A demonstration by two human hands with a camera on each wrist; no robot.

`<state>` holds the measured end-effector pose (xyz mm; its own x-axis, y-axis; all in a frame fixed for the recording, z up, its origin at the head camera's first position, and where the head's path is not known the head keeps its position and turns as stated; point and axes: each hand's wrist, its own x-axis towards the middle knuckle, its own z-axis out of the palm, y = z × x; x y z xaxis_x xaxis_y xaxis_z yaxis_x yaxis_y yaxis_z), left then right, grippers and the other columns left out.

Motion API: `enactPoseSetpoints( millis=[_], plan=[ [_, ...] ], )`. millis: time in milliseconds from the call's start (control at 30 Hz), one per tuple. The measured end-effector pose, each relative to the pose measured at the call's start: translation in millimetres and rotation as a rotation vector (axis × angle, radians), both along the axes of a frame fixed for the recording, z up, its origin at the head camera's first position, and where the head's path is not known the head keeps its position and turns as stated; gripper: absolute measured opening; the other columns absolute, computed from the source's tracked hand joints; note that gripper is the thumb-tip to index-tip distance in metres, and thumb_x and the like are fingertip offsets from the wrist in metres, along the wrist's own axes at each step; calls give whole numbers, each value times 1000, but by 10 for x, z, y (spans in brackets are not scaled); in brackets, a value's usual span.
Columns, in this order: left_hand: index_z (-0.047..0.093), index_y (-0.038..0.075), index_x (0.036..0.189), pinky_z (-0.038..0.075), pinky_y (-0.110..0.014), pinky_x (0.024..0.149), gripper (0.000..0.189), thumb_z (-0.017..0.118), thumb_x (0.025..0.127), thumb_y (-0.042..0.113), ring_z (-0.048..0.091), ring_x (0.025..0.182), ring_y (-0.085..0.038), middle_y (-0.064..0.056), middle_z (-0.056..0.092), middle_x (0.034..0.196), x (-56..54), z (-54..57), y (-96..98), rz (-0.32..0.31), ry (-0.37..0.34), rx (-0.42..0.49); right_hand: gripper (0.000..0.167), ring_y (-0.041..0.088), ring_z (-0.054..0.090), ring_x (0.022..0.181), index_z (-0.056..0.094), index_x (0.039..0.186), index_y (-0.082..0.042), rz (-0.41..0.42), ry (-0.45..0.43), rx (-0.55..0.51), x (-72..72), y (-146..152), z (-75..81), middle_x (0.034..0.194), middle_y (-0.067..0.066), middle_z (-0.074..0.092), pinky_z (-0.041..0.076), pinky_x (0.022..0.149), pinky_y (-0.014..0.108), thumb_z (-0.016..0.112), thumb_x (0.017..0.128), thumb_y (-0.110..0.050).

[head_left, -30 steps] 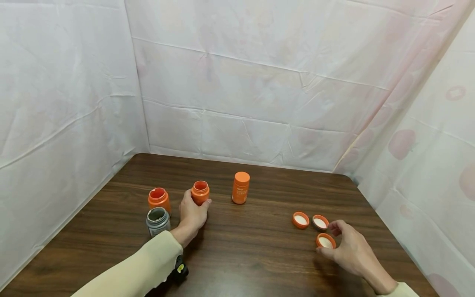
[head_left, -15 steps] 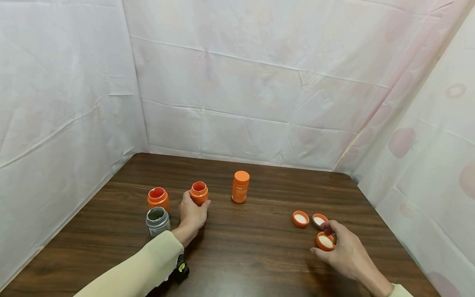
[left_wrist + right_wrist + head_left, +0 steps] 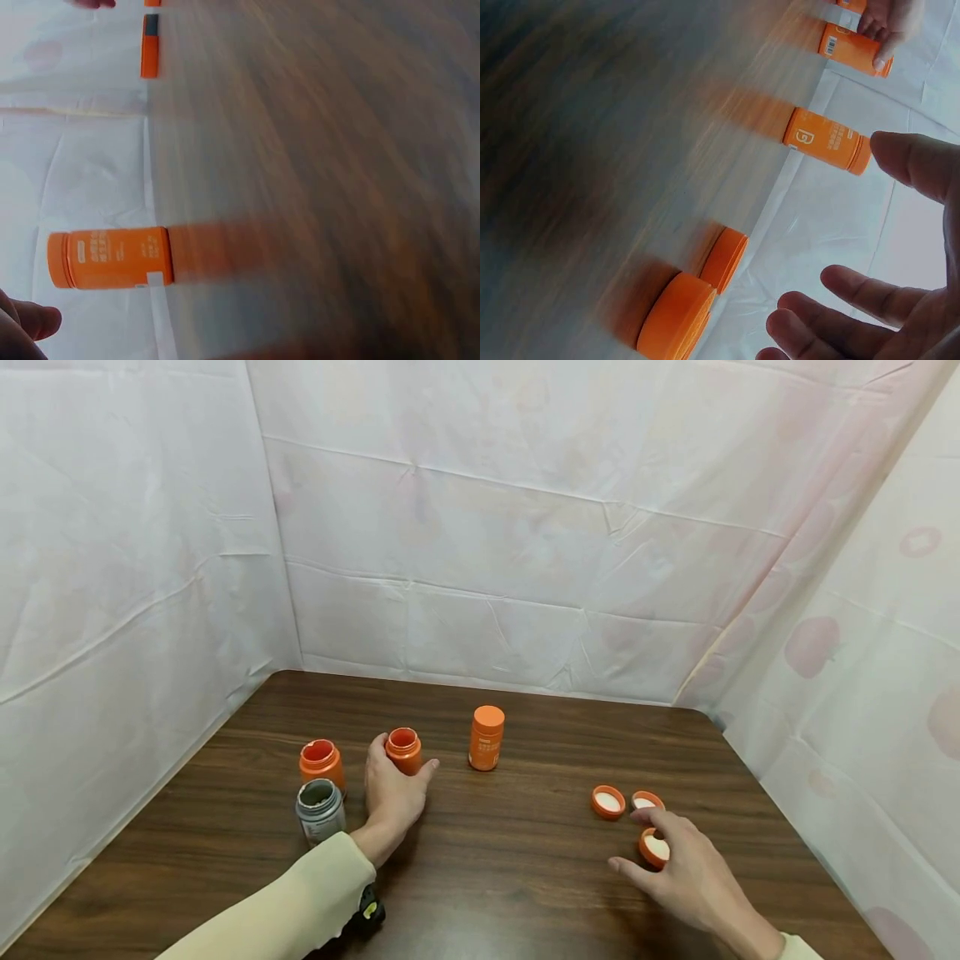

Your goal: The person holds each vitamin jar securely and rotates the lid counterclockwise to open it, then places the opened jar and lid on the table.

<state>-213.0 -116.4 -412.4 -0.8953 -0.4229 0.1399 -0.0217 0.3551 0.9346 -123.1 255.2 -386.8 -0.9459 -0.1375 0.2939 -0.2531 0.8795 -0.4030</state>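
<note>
My left hand (image 3: pixel 397 789) is around an uncapped orange jar (image 3: pixel 406 755) standing upright on the table, its fingers behind the jar and its thumb stretched out away from it. My right hand (image 3: pixel 693 868) hovers with spread fingers over the lids at right. Beneath it lies an upturned orange lid (image 3: pixel 654 850) with a white lining, partly covered by the fingers. A grey-and-orange lid (image 3: pixel 647 799) is just past the fingertips, and another upturned orange lid (image 3: pixel 607 802) sits left of that. In the right wrist view the fingers touch none of the visible lids (image 3: pixel 676 319).
A capped orange jar (image 3: pixel 487 739) stands upright mid-table. At left are an open orange jar (image 3: pixel 321 762) and an open grey jar (image 3: pixel 320 810), close together. The dark wooden table (image 3: pixel 510 877) is bounded by white sheeting (image 3: pixel 480 552) behind and at both sides.
My right hand has shifted left and slightly lower, off the nearest lid, its fingers spreading. My left thumb has straightened away from the orange jar. Jars and lids look unmoved.
</note>
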Motion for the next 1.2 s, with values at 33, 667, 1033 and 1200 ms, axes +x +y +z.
enactPoseSetpoints(
  millis=[33, 667, 1033, 1200],
  plan=[
    [27, 0, 154, 27, -56, 118, 94, 86, 84, 20, 39, 140, -40, -24, 41, 149, 5, 12, 10, 1, 12, -2, 69, 31, 62, 115, 66, 126, -14, 2, 4, 1, 5, -9, -4, 126, 3, 68, 51, 87, 54, 81, 79, -63],
    [33, 5, 155, 26, -50, 120, 96, 91, 79, 13, 28, 149, -28, -12, 33, 161, 135, 177, 156, -35, 380, -212, 72, 32, 60, 121, 65, 130, -16, 73, 74, 5, 35, -167, -45, 129, 1, 66, 49, 93, 56, 83, 77, -62],
    [41, 3, 152, 32, -50, 117, 91, 92, 77, 12, 36, 146, -30, -13, 41, 157, 242, 158, 343, -156, 496, -284, 70, 32, 62, 118, 66, 129, -15, 93, 112, 15, 55, -242, -45, 127, -3, 67, 49, 93, 57, 85, 77, -59],
    [46, 5, 149, 34, -46, 116, 86, 92, 77, 15, 41, 143, -27, -9, 45, 155, 259, 120, 375, -209, 465, -293, 70, 31, 63, 116, 67, 129, -15, 110, 130, 26, 60, -284, -55, 125, -4, 68, 50, 91, 57, 84, 77, -59]
  ],
)
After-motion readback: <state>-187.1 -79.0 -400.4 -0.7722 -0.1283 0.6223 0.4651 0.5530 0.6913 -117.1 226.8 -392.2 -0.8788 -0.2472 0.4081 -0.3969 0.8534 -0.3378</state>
